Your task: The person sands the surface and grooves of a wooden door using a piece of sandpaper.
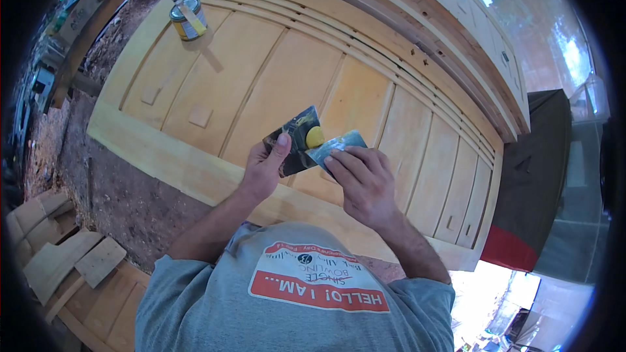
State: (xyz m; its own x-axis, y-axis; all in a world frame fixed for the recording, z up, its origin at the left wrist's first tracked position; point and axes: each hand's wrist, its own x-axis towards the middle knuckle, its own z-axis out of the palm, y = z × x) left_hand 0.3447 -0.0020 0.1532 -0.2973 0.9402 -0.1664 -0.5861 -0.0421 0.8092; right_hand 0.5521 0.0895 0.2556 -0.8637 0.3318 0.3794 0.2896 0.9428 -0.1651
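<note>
Just over the near edge of a large wooden panelled door, my left hand grips a dark flat plate with its thumb on top. A round dollop of yellow putty sits on that plate. My right hand holds a thin metal scraper blade, its near corner close to the dollop; whether they touch I cannot tell. Yellow smears mark both the plate and the blade. Towards the door's far left end stands a tin, with a yellow-smeared putty knife lying across its top.
Beyond the door's far edge runs a stack of wooden frames and panels. Wooden offcuts lie at the lower left. A dark cover with a red edge is at the right. Small square blocks show on the door's panels.
</note>
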